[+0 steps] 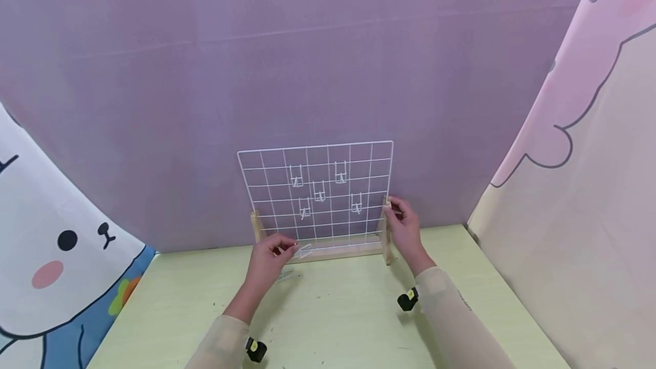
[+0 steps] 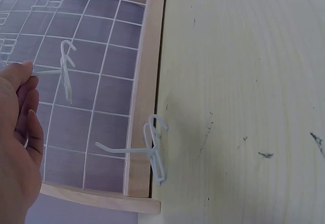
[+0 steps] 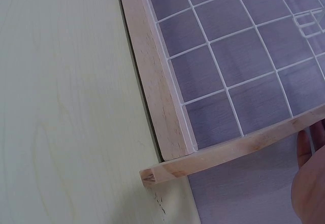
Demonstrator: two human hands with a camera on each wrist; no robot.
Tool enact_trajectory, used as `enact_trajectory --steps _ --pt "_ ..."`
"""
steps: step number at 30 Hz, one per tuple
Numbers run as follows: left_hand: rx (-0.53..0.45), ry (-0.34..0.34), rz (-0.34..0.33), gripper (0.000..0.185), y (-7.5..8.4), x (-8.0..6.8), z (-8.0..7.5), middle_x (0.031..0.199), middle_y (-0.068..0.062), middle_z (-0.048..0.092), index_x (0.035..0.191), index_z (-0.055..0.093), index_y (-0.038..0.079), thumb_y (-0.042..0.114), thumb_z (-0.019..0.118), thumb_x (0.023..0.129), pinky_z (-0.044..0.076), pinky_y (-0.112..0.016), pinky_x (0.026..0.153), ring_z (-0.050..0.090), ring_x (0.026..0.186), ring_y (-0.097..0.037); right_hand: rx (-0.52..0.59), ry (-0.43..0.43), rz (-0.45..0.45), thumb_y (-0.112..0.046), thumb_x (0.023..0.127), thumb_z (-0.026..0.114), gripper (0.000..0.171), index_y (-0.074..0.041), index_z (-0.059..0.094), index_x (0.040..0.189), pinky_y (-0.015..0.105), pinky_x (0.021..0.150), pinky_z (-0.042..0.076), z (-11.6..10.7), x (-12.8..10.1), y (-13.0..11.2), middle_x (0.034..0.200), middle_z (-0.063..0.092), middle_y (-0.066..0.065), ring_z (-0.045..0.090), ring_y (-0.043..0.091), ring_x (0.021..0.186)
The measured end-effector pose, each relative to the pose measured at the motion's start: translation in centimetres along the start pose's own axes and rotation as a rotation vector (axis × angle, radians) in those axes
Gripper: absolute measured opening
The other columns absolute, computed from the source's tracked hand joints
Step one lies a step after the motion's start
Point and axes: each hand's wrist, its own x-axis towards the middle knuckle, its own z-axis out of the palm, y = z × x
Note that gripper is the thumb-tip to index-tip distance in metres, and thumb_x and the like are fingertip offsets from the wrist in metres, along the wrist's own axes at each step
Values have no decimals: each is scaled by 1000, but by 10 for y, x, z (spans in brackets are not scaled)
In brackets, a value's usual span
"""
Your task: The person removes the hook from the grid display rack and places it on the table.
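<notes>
A white wire grid panel (image 1: 315, 146) stands upright in a wooden stand (image 1: 343, 251), with several white wire hooks hanging on it, one of them a hook (image 1: 356, 205) at the right. Between thumb and fingertips my left hand (image 1: 267, 258) pinches another white hook (image 2: 65, 74) by its prong, in front of the panel's lower left part. A loose hook (image 2: 154, 150) lies below it by the stand's base. My right hand (image 1: 405, 231) grips the top of the stand's right wooden post (image 3: 238, 150); in the right wrist view its fingers are partly hidden.
The stand rests on a pale wood-grain table (image 1: 328, 323) with small dark marks. Behind it hangs a purple cloth backdrop (image 1: 328, 73). Cartoon-printed cloths flank the table at left and right. A small black device (image 1: 256, 350) is at the left wrist, another (image 1: 408, 299) at the right.
</notes>
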Motion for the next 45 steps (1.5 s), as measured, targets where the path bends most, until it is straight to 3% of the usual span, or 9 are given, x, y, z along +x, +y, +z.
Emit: enact_trajectory --steps 18,33,39,45 --pt "23 -17 28 7 -14 1 10 88 6 76 96 84 9 3 88 94 57 -25 68 66 77 -11 -1 -7 -38 -17 111 70 31 -3 69 139 22 86 60 1 0 0 126 66 16 64 21 106" --pt "46 -48 6 10 -20 0 16 90 3 77 101 83 4 -1 88 93 59 -25 70 67 80 -11 8 -13 59 -5 111 65 32 6 64 142 26 91 60 0 1 -5 134 63 27 62 19 107" --pt "51 -67 -32 8 -20 -1 18 89 5 75 100 84 7 2 87 95 58 -25 70 66 81 -13 1 0 5 -9 112 66 32 2 66 142 18 89 57 1 -1 -2 133 64 23 62 17 108" --pt "55 -67 -30 9 -23 0 22 89 5 75 100 82 4 0 86 94 58 -25 71 67 81 -12 0 -2 -31 -14 111 70 32 -1 68 140 19 88 59 -1 -1 1 128 66 18 64 22 108"
